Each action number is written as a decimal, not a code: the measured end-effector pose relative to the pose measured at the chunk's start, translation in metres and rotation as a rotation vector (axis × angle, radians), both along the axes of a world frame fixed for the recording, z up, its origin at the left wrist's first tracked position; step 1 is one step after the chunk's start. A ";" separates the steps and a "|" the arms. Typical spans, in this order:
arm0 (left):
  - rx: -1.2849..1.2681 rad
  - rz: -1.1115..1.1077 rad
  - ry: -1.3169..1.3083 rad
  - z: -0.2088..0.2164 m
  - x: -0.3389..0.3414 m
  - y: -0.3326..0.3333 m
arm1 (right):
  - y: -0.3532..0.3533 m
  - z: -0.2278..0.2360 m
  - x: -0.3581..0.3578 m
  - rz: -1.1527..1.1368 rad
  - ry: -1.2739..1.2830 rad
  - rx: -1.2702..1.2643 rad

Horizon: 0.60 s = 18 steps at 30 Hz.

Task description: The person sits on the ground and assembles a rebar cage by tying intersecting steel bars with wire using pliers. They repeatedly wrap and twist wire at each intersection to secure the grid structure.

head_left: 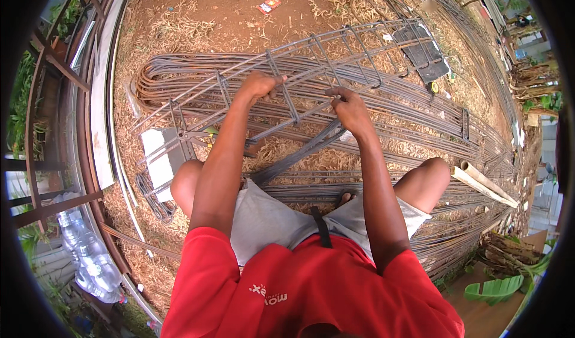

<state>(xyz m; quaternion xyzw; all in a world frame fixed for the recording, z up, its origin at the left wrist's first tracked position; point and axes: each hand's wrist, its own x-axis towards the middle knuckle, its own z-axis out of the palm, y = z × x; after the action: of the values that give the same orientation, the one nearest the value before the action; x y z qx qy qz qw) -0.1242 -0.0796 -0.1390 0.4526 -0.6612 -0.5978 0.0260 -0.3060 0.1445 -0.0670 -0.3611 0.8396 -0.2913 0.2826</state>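
Observation:
A long rebar cage (328, 68) of steel bars and square stirrups runs slantwise in front of me. My left hand (260, 87) is closed at a stirrup (288, 101) on the cage's upper side, its fingertips partly hidden. To the right, my right hand (351, 111) is closed in a pinch beside the cage's near bars; what it holds, if anything, is too small to make out. Below that hand lies a bundle of thin dark tie wire (299, 152). A pair of pincers (194, 135) rests at the cage's left end.
Bent rebar (159, 77) lies stacked under the cage. A black board (426, 53) and a tape measure (432, 88) are at the far right. A white block (157, 158) sits left of my knee. Pale pipes (482, 182) lie right; plastic bottles (90, 254) stand beyond a metal railing.

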 end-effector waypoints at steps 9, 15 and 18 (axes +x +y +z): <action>0.038 -0.001 0.029 -0.002 0.000 0.000 | -0.055 -0.060 0.005 -0.122 -0.526 -0.106; 0.224 0.186 0.126 -0.003 -0.001 0.002 | -0.072 -0.065 0.025 -0.248 -0.790 -0.092; 0.223 0.229 0.062 -0.004 0.001 0.002 | -0.080 -0.066 0.032 -0.230 -0.760 -0.057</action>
<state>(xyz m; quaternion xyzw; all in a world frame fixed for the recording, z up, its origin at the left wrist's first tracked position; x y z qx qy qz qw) -0.1237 -0.0776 -0.1427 0.5063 -0.5337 -0.6743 0.0641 -0.2739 0.0645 -0.1331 -0.1387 0.7019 -0.4570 0.5284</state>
